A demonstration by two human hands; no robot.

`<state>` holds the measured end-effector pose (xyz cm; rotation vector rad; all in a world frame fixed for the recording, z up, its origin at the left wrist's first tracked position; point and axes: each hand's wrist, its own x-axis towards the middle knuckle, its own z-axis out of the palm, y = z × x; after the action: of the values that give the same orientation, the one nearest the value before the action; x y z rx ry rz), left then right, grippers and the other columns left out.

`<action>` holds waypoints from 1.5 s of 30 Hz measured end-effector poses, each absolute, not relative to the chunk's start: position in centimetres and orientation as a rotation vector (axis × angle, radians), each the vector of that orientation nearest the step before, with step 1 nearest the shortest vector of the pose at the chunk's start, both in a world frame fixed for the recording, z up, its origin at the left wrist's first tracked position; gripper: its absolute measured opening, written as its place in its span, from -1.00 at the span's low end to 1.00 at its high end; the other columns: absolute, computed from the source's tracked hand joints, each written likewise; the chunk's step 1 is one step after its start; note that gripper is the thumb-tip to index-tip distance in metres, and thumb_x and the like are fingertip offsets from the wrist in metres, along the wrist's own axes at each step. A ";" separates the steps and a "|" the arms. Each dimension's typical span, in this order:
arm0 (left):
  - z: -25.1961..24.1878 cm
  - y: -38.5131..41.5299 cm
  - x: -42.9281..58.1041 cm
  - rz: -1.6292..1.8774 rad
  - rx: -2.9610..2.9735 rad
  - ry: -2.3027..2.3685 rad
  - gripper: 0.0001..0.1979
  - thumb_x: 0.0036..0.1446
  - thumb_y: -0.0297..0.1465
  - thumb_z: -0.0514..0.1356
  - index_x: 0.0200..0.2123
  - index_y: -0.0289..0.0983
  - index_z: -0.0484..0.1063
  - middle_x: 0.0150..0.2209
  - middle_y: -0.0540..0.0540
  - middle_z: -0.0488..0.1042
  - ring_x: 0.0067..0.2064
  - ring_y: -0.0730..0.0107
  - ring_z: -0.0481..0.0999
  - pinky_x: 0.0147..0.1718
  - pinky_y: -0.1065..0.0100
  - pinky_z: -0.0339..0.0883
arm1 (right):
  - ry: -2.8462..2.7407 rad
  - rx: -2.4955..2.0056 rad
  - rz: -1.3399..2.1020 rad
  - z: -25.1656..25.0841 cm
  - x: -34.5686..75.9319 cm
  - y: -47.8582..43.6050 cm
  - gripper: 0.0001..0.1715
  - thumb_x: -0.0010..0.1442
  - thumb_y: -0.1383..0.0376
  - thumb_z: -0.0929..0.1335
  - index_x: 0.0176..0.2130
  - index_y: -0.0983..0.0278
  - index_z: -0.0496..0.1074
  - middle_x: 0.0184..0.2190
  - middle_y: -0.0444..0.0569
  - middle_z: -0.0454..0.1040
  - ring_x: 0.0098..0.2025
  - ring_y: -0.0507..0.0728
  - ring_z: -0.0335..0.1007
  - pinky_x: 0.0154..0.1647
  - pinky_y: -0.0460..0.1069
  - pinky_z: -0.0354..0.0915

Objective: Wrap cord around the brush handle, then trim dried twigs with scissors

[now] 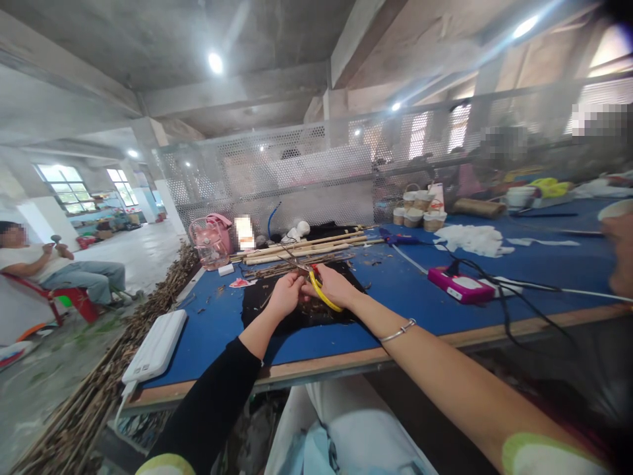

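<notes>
My left hand (pixel 285 295) is closed around a thin dark twig (pixel 289 264) over a black cloth (pixel 301 310) on the blue table (pixel 405 290). Just to its right, my right hand (pixel 335 285) grips yellow-handled scissors (pixel 321 290) whose blades point toward the twig at the left fingers. The two hands almost touch. A silver bangle (pixel 398 332) sits on my right wrist. Behind the hands lie several long pale sticks (pixel 306 248) and a bundle of dark twigs (pixel 291 267).
A white power bank (pixel 155 345) lies at the table's near left corner. A pink device (pixel 459 285) with black cables sits right. Small baskets (pixel 418 212), white cloth (pixel 472 239) and a pink fan (pixel 211 243) stand farther back. Twig piles (pixel 99 389) cover the floor; a seated person (pixel 54 270) is left.
</notes>
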<state>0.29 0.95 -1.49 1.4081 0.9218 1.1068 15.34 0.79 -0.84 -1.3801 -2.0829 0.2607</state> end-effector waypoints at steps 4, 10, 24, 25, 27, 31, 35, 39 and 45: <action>-1.5 0.8 0.2 1.063 1.467 0.902 -0.78 0.09 -0.39 0.10 -0.19 -0.32 0.42 -0.43 -0.07 0.49 -0.55 0.51 0.41 -0.57 0.45 0.35 | -2.096 -1.383 0.238 -0.7 15.3 0.6 -0.41 -0.07 0.00 0.40 -0.16 0.31 0.28 -0.22 0.06 0.41 -0.26 0.11 0.34 -0.32 -0.08 0.15; -1.5 0.7 0.1 1.077 1.536 0.913 -0.71 0.10 -0.41 0.07 -0.09 -0.30 0.39 -0.38 -0.08 0.48 -0.53 0.49 0.41 -0.57 0.44 0.35 | -2.089 -1.433 0.237 -0.6 15.4 0.2 -0.46 -0.02 -0.02 0.37 -0.17 0.28 0.26 -0.34 0.00 0.42 -0.37 0.08 0.33 -0.42 -0.10 0.09; -2.1 1.2 0.0 1.227 1.749 0.868 -0.78 0.10 -0.38 0.06 -0.19 -0.31 0.38 -0.53 -0.01 0.41 -0.54 0.48 0.35 -0.53 0.45 0.25 | -2.040 -1.458 0.207 -1.0 15.4 0.8 -0.50 0.01 -0.11 0.30 -0.31 0.26 0.30 -0.44 -0.04 0.44 -0.45 0.06 0.31 -0.49 -0.12 0.07; -2.2 1.3 -0.1 1.217 1.743 0.866 -0.79 0.09 -0.38 0.06 -0.21 -0.31 0.38 -0.53 -0.01 0.41 -0.54 0.48 0.35 -0.52 0.45 0.25 | -2.048 -1.472 0.196 -1.0 15.4 0.8 -0.50 0.01 -0.11 0.29 -0.30 0.25 0.30 -0.43 -0.04 0.45 -0.44 0.07 0.32 -0.48 -0.12 0.07; -2.2 1.4 -0.1 1.205 1.714 0.891 -0.82 0.10 -0.39 0.04 -0.29 -0.31 0.38 -0.53 -0.01 0.41 -0.55 0.47 0.36 -0.53 0.44 0.25 | -2.068 -1.516 0.166 -1.0 15.4 0.7 -0.47 0.00 -0.12 0.30 -0.26 0.25 0.30 -0.41 -0.02 0.45 -0.41 0.10 0.35 -0.47 -0.10 0.07; -2.1 1.4 -0.2 1.187 1.705 0.948 -0.82 0.09 -0.39 0.04 -0.39 -0.33 0.41 -0.51 -0.04 0.46 -0.52 0.47 0.37 -0.49 0.45 0.25 | -2.111 -1.494 0.205 -1.0 15.3 0.8 -0.40 -0.04 -0.07 0.36 -0.13 0.26 0.26 -0.30 0.02 0.46 -0.29 0.14 0.39 -0.38 -0.08 0.13; -2.0 1.5 -0.3 1.145 1.752 0.879 -0.79 0.10 -0.42 0.03 -0.32 -0.34 0.45 -0.49 -0.06 0.49 -0.45 0.45 0.42 -0.39 0.44 0.28 | -2.124 -1.393 0.242 -1.2 15.3 1.0 -0.37 -0.07 -0.01 0.40 -0.11 0.30 0.26 -0.19 0.07 0.42 -0.19 0.14 0.36 -0.25 -0.06 0.16; -2.0 1.5 -0.3 1.096 1.717 0.847 -0.76 0.11 -0.40 0.02 -0.25 -0.35 0.44 -0.45 -0.07 0.51 -0.48 0.45 0.41 -0.43 0.44 0.27 | -2.115 -1.387 0.167 -1.2 15.4 0.9 -0.38 -0.08 0.00 0.40 -0.12 0.32 0.27 -0.17 0.08 0.40 -0.15 0.15 0.33 -0.22 -0.05 0.15; -1.6 1.2 -0.6 1.138 1.789 0.817 -0.79 0.08 -0.43 0.04 -0.30 -0.35 0.46 -0.43 -0.08 0.51 -0.39 0.40 0.43 -0.27 0.38 0.28 | -2.100 -1.475 0.153 -0.7 15.4 0.2 -0.46 -0.05 -0.06 0.36 -0.20 0.25 0.26 -0.31 -0.01 0.45 -0.33 0.12 0.37 -0.42 -0.09 0.10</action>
<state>-0.60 1.23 -1.56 1.7893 0.8173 1.1377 15.37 0.24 -0.73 -1.4747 -2.1001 0.1534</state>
